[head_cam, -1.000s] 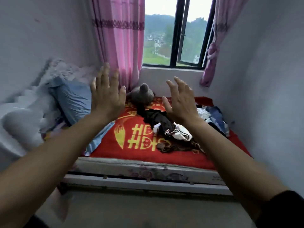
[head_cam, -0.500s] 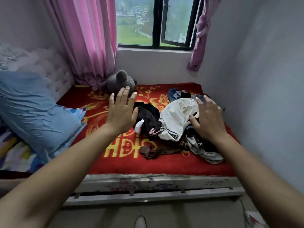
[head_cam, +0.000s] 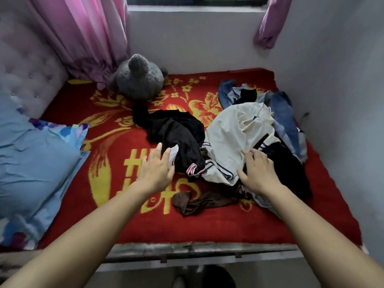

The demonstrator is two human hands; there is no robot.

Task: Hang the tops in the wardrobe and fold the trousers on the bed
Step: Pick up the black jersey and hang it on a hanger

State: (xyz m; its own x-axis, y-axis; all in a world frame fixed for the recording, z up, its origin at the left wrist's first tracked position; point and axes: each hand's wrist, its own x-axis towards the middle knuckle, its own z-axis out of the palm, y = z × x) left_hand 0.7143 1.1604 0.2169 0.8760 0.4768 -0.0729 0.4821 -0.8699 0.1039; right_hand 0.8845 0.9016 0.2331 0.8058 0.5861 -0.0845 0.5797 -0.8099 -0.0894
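Here, crumpled cream top (head_cam: 234,140) (striped hem) — black garment (head_cam: 176,132) beside, both hands (head_cam: 155,169) spread, empty.

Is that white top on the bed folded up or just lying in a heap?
In a heap. The white top is rumpled and bunched among other clothes, with no flat, squared folds.

A large yellow character is woven into the red blanket (head_cam: 207,225) spread over the bed, near its front edge; it looks like the Chinese double-happiness sign, though the left hand (head_cam: 155,171) and the heap of clothes (head_cam: 234,142) cover its upper strokes, so the reading is not certain; the remaining yellow figures on the blanket are flowers and scrolls, not writing; no label, brand or number can be read on the clothes, the pillow (head_cam: 35,161) or elsewhere.
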